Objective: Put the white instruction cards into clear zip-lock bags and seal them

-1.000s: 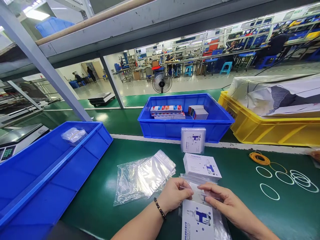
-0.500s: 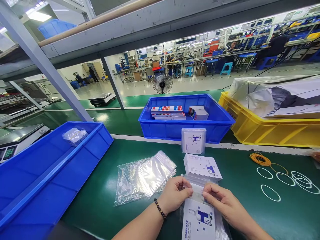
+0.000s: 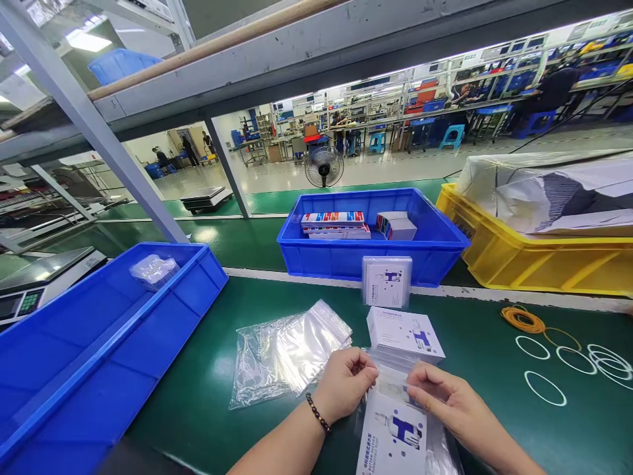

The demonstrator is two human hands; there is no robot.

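My left hand (image 3: 349, 382) pinches the left side of a clear zip bag (image 3: 390, 379) near its opening. Opposite it, my right hand (image 3: 440, 396) has thumb and fingers closed on the bag's right side. Just below them lies a white printed booklet (image 3: 395, 435) with a blue picture; whether it is inside the bag or on top of it, I cannot tell. Beyond my hands is a stack of matching booklets (image 3: 405, 330), and a bagged booklet (image 3: 386, 282) leans against the blue bin. Left of my left hand are several flat clear bags (image 3: 301, 349).
A blue bin (image 3: 370, 257) holding printed boxes stands ahead, with a yellow bin (image 3: 554, 257) to its right. At left is a long blue bin (image 3: 113, 343) with a packed bundle. White rings (image 3: 544, 388) and yellow rubber bands (image 3: 522, 320) lie right. A shelf beam crosses above.
The view has shifted slightly, so the scene sits a little further right. My right hand has moved slightly away from my left, widening the gap over the bag's opening.
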